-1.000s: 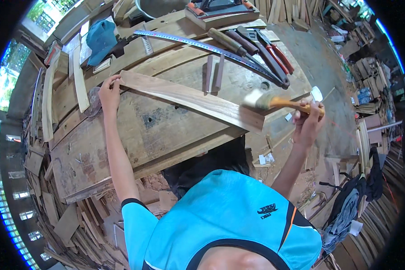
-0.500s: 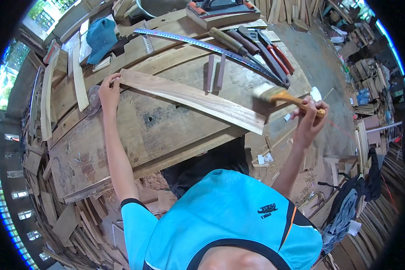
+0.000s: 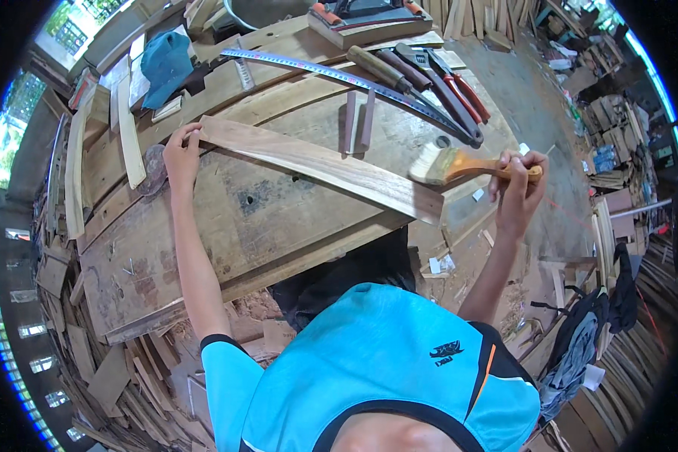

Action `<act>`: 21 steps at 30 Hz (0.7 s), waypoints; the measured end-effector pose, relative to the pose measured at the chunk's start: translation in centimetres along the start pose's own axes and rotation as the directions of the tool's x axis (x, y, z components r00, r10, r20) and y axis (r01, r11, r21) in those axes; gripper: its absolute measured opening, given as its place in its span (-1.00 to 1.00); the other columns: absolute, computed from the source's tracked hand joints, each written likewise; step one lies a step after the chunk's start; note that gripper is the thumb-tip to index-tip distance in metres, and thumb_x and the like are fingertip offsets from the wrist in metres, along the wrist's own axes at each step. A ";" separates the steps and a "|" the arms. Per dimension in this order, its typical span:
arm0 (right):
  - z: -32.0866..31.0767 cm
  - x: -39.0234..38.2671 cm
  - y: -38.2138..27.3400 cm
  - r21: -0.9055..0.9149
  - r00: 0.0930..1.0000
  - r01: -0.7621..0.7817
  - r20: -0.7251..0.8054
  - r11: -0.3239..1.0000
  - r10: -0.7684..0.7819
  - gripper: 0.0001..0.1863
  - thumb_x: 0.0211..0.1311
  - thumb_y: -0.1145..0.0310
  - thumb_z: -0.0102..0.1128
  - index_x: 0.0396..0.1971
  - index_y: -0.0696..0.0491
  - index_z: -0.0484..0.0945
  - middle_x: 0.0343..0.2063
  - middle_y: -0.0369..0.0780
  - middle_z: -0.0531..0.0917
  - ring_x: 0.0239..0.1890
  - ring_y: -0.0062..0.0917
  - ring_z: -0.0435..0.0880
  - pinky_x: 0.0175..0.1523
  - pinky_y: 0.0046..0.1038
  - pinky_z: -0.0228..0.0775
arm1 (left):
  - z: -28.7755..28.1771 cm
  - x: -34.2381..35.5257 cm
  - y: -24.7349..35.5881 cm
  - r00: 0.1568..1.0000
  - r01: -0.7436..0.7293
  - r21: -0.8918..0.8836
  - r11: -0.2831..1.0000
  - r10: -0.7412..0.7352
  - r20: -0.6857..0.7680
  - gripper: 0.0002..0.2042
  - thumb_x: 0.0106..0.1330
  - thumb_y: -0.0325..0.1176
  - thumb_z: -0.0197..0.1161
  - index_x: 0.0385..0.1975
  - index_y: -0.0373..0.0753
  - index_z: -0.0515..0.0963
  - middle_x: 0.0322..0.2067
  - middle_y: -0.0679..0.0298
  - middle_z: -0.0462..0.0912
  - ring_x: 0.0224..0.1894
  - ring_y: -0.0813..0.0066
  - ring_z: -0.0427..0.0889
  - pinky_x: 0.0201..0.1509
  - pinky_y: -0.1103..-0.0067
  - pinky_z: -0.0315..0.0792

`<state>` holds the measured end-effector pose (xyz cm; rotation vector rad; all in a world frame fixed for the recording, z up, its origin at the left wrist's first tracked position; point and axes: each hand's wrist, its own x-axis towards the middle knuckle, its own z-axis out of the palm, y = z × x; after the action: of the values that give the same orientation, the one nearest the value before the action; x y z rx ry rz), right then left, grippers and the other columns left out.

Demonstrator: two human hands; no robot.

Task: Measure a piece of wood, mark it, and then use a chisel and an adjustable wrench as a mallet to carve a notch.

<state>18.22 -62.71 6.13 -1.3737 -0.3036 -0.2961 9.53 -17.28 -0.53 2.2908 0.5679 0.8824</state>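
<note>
My left hand (image 3: 182, 157) pinches the far left end of a flat wooden board (image 3: 309, 162), which slants down to the right across the workbench (image 3: 256, 226). Its right end reaches out past the bench's near edge. In my right hand (image 3: 520, 192) is a wide paintbrush (image 3: 467, 166), gripped by its orange-brown wooden handle. The pale bristles point left, at the board's right end; whether they touch the wood I cannot tell. Two short dark wooden strips (image 3: 359, 122) stand just behind the board.
Behind lie a steel ruler (image 3: 339, 74), wooden-handled tools (image 3: 379, 68), a dark wrench (image 3: 448, 94) and red-handled pliers (image 3: 468, 98). A sander (image 3: 369, 19) sits farther back. A teal cap (image 3: 166, 68) and wood strips (image 3: 130, 135) occupy the left. Scrap wood (image 3: 139, 369) covers the floor.
The paintbrush in my right hand has moved slightly left and down, over the board's right end, its bristles no longer blurred. My left hand and the board have stayed put.
</note>
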 end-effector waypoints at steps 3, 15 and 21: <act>0.3 2.2 0.7 -0.227 0.964 0.265 0.042 0.937 -0.263 -0.90 0.11 0.49 -0.08 -0.42 0.06 0.20 -0.53 -0.21 0.44 -0.70 -0.76 0.30 -0.66 -0.77 0.15 | -0.2 0.1 0.4 0.998 0.051 0.003 0.999 -0.051 0.029 -0.85 0.15 -0.41 0.07 -0.33 -0.23 0.53 -0.41 0.27 0.55 -0.46 0.58 0.44 -0.32 0.68 0.33; 0.6 8.2 -0.6 -0.169 0.911 0.112 0.412 0.979 -0.033 -0.92 -0.04 0.55 -0.19 -0.49 0.06 0.23 -0.63 -0.25 0.41 -0.67 -0.77 0.24 -0.65 -0.76 0.03 | -0.2 0.2 0.2 0.999 0.025 -0.008 1.000 -0.025 0.033 -0.86 0.15 -0.40 0.07 -0.34 -0.23 0.53 -0.41 0.26 0.56 -0.42 0.56 0.48 -0.29 0.66 0.34; 0.5 8.1 -0.3 -0.126 0.908 0.120 0.414 0.985 -0.058 -0.95 0.00 0.49 -0.17 -0.49 0.01 0.22 -0.63 -0.25 0.41 -0.69 -0.80 0.21 -0.70 -0.81 -0.05 | -0.3 0.3 0.0 0.999 0.023 0.001 1.000 -0.023 0.030 -0.86 0.15 -0.40 0.07 -0.34 -0.22 0.52 -0.39 0.24 0.56 -0.41 0.55 0.47 -0.28 0.66 0.32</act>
<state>25.63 -62.51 9.54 -1.5688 -0.7077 -0.1027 9.49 -17.04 -0.20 2.2901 0.5799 0.8358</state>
